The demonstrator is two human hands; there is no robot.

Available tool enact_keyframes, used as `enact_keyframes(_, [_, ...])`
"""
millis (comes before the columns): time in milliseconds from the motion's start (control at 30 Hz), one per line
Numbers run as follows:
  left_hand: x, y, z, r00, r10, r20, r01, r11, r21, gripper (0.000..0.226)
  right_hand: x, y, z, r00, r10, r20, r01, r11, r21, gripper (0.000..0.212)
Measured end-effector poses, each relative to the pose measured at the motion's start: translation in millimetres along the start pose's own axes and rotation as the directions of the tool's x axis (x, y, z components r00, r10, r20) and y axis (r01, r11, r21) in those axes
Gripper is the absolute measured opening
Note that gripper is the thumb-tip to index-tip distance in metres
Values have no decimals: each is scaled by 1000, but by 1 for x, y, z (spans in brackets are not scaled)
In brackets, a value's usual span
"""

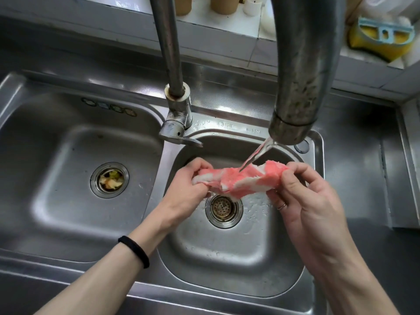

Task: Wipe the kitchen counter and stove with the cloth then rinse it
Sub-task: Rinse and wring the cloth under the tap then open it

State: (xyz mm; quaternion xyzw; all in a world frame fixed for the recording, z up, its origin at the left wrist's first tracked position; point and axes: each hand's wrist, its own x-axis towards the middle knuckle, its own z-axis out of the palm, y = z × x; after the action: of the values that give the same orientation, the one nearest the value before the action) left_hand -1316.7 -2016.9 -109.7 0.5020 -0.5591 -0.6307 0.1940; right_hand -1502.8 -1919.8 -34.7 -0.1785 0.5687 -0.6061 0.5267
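Observation:
A pink and white cloth is stretched between both hands above the right sink basin. My left hand grips its left end, and my right hand, with a ring on one finger, pinches its right end. Water runs from the large faucet spout straight onto the middle of the cloth. The basin's drain strainer shows just below the cloth, with wet drops around it.
The left basin has food scraps in its drain. The faucet base and lever stand between the basins. A yellow sponge with a blue holder lies on the ledge at the back right. Steel counter extends to the right.

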Motion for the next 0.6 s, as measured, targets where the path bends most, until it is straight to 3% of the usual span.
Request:
enact_keyframes(67, [-2,7,0,1000,0,-18,-2,997,-80,24,4,7,-3,995,63,-72,-62,998,19,10])
enact_keyframes(167, [-4,17,3,996,86,-23,-87,995,-44,21,8,19,2,985,118,-125,-116,993,24,9])
enact_keyframes(400, [-11,30,7,982,190,21,-190,982,-6,26,17,35,23,986,159,-58,-157,987,43,12])
enact_keyframes(600, [-18,35,6,988,156,19,-156,988,2,25,27,50,35,957,274,-93,-266,960,85,10])
